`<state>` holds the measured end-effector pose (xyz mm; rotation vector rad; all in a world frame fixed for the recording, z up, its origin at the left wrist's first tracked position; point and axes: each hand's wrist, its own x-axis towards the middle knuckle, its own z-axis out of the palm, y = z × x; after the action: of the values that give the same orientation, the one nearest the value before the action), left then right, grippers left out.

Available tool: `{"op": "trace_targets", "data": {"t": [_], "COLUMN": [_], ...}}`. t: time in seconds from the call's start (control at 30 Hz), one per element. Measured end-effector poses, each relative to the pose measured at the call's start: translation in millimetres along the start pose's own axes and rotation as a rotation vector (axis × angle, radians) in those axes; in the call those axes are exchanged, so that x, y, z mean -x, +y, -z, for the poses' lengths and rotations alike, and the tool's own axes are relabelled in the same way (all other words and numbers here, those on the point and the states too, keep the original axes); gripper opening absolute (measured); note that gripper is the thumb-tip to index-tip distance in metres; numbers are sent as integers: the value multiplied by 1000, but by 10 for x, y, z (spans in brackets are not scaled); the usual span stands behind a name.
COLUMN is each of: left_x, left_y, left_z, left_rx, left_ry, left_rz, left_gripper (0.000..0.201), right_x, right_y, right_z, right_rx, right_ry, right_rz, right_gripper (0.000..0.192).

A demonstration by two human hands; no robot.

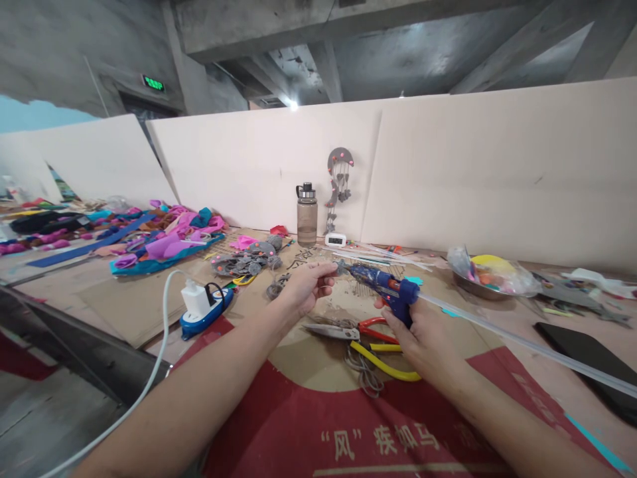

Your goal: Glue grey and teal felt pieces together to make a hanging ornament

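Note:
My right hand grips the handle of a blue glue gun, whose nozzle points left and whose long clear glue stick trails off to the right. My left hand pinches a small grey piece right at the nozzle tip. Below the gun lie pliers with red handles and pliers with yellow handles on a brown cardboard sheet. A coil of grey wire lies beside them.
A blue power strip with a white charger sits left of my arm. Grey felt pieces, coloured fabric scraps, a water bottle, a metal bowl and a black tablet stand around. White boards wall the back.

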<state>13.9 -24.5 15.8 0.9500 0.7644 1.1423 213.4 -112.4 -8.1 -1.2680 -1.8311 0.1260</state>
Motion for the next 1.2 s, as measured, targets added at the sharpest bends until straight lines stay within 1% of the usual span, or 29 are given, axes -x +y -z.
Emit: {"op": "trace_targets", "data": {"t": [0.17,0.23,0.37,0.53,0.73,0.9,1.07,1.2], "left_x": [7,5,-3,-12,3,-3,-16,-14], "left_y": [2,7,5,-13,4,-13,-19,-15], "left_z": [-7,-3,7,5,-9,1,10,7], "left_rx": [3,3,-8,-24,-6,-23,-26,-22], "left_ry": [21,30,13,8,41,3,31,34], "left_rz": [15,8,-8,14,-19,-18,-14,-17], "left_gripper": [11,10,9,11,8,10,9,9], "right_x": [-4,-3,7,5,-1,-5,-4,1], "right_y": [-11,-4,17,23,7,9,9,16], "right_z": [-5,-6,-5,-15,-13,-11,-13,-8], "right_rx": [7,13,23,12,10,5,0,11], "right_ry": [-23,-13,3,-12,-1,-29,-45,-20], "right_rz": [-2,3,17,10,5,1,-3,-3], "right_gripper": [20,20,20,21,21,19,19,22]}}
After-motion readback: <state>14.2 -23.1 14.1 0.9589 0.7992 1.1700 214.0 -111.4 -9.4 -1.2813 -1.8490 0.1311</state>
